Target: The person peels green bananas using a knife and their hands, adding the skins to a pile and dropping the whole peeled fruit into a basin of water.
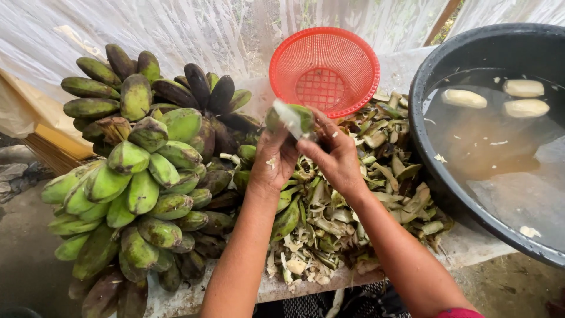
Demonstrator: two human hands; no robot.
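Both forearms reach up over the table's front edge. The left hand [275,158] grips a partly peeled green banana [289,119] — fingers curled around it — and the right hand [334,154] pinches its peel. At the right edge, a black basin [438,65] holds water and peeled bananas [524,88]; behind, a red basket [324,69] stands tilted.

On your left, the banana bunches [141,176] lie heaped on the worktop [471,247], reaching from its near edge to the far side. Just right of them, in the middle, sits the pile of peels [353,200]. The basket [324,70] stands behind that pile. On your right is the tub [429,88], with peeled bananas [524,97] floating in its water at the far side.
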